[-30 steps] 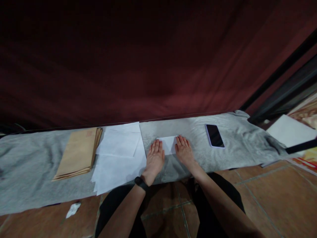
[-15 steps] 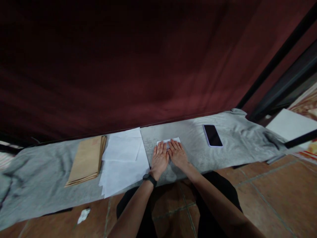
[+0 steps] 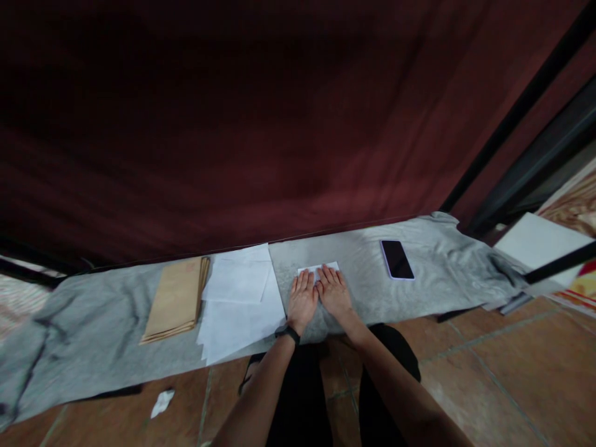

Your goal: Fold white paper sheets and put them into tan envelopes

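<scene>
A small white piece of paper [image 3: 331,266] lies on the grey cloth, mostly covered by my hands; it looks folded, though its lower part is hidden. My left hand [image 3: 303,301] rests flat on its left side, fingers stretched forward, a dark band round the wrist. Flat on the right side lies my right hand [image 3: 334,292], fingers slightly spread, its thumb close to the left one. Left of my hands is a loose stack of white paper sheets [image 3: 244,329], with a smaller white sheet [image 3: 236,280] on top.
A pile of brown envelopes [image 3: 174,295] lies further left on the grey cloth [image 3: 93,329]. To the right is a phone [image 3: 397,259] in a purple case. Behind hangs a dark red curtain [image 3: 279,155]. A crumpled white scrap [image 3: 162,403] is on the tiled floor [image 3: 493,366].
Both hands stay flat on the small paper, with hardly any shift. The camera view has turned slightly, and my legs have moved a little below the bench.
</scene>
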Motion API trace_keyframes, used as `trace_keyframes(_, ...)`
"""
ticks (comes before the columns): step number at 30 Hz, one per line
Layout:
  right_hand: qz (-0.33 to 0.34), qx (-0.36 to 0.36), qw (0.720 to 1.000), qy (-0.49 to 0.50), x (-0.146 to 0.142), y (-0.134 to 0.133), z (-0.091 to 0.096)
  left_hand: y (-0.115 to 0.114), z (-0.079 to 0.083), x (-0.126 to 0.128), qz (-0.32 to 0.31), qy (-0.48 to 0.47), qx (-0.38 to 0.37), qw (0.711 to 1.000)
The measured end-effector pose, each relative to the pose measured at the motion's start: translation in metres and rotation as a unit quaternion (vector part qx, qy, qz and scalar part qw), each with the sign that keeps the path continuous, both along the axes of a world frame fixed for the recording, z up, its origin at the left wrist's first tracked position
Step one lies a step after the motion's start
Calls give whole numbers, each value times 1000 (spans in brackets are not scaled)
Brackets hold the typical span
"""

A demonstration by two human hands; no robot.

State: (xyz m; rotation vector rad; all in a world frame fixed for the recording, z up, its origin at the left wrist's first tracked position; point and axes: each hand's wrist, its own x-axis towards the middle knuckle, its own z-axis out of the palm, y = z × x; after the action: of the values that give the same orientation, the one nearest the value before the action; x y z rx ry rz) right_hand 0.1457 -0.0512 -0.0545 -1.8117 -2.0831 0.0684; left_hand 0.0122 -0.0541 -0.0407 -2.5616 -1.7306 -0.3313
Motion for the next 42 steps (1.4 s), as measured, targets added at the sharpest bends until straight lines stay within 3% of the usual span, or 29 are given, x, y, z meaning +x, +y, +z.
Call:
trace_keyframes(32, 13, -8, 999, -33, 4, -2, -2, -1, -9, -2, 28, -60, -17, 998)
trace_keyframes(42, -3, 11, 999, -42, 6, -6, -8, -5, -13, -1, 76, -49, -3, 996)
